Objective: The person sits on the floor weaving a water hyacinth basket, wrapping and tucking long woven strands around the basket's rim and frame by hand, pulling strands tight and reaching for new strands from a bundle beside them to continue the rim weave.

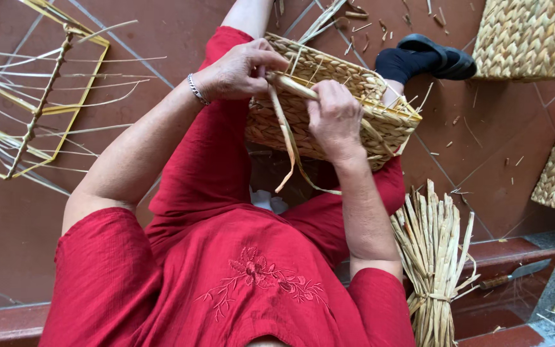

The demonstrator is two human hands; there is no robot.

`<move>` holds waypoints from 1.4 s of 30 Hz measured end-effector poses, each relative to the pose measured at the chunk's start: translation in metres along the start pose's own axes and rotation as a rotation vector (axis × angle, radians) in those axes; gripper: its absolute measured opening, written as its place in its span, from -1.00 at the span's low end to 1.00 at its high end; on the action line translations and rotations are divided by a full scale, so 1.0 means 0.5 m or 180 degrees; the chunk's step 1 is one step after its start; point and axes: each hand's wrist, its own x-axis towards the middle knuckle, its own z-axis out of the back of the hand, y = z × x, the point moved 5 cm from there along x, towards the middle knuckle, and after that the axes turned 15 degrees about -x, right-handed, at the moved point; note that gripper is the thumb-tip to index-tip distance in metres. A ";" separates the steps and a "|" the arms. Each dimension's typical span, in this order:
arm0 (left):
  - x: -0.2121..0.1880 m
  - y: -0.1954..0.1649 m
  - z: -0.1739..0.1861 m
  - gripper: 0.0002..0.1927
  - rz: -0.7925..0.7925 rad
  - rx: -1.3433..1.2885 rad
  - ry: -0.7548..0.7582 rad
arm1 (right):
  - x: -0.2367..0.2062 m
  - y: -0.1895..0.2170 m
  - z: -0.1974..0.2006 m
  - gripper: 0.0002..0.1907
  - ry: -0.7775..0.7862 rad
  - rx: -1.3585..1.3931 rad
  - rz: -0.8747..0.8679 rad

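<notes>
You are holding a woven basket (pixel 329 103) on your lap, over your red trousers. Your left hand (pixel 242 69) is pinching a straw strand (pixel 284 122) at the basket's rim, fingers closed on it. Your right hand (pixel 334 117) is pressing on the basket's side, fingers curled over the same strand just beside the left. The strand's loose ends are hanging down below the basket. A straw bundle (pixel 433 257) is standing by your right elbow, a wire frame (pixel 40 96) lying to your left.
</notes>
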 end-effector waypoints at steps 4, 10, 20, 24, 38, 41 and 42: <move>0.000 0.000 -0.016 -0.53 0.0140 0.0024 0.0069 | 0.017 0.005 0.028 -0.80 0.0306 0.0656 0.0077; -0.004 -0.015 -0.053 -0.61 -0.0242 0.1226 -0.0167 | 0.047 -0.008 0.020 -0.86 0.0360 0.1424 -0.0286; -0.049 -0.052 -0.071 -0.76 -0.1022 0.1407 -0.0582 | 0.002 -0.052 -0.044 -0.81 0.0351 0.0643 -0.0689; -0.055 -0.057 -0.073 -0.75 -0.1092 0.1838 -0.0442 | -0.002 -0.031 -0.043 -0.69 -0.0181 0.0233 -0.0504; 0.046 -0.016 -0.045 -0.73 -0.0164 0.1550 -0.0590 | -0.074 0.002 -0.078 -0.79 -0.0244 0.0793 -0.0663; 0.047 -0.023 -0.040 -0.57 -0.0133 0.1478 -0.0510 | -0.061 0.010 -0.035 -0.82 -0.0355 0.0423 -0.0406; 0.045 -0.022 -0.040 -0.59 -0.0064 0.1550 -0.0479 | -0.055 0.016 -0.017 -0.84 -0.0421 0.0231 -0.0277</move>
